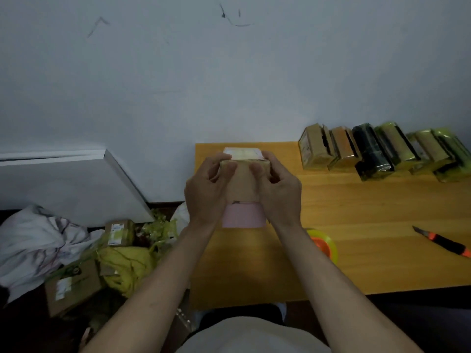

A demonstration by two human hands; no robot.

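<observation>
I hold a small brown cardboard box (244, 182) above the orange wooden table (356, 238), near its back left part. My left hand (204, 192) grips its left side and my right hand (279, 192) grips its right side, both thumbs pressing on the near face. A pale label (242, 152) lies on the box's top. A pink sheet (243, 215) hangs from the box's lower edge between my wrists.
A row of several tape-wrapped packages (377, 151) stands at the table's back right. An orange and black utility knife (443, 242) lies at the right. A yellow tape roll (323, 244) sits by my right forearm. Boxes (74, 284), yellow wrapping (125, 263) and cloth (38, 240) cover the floor left.
</observation>
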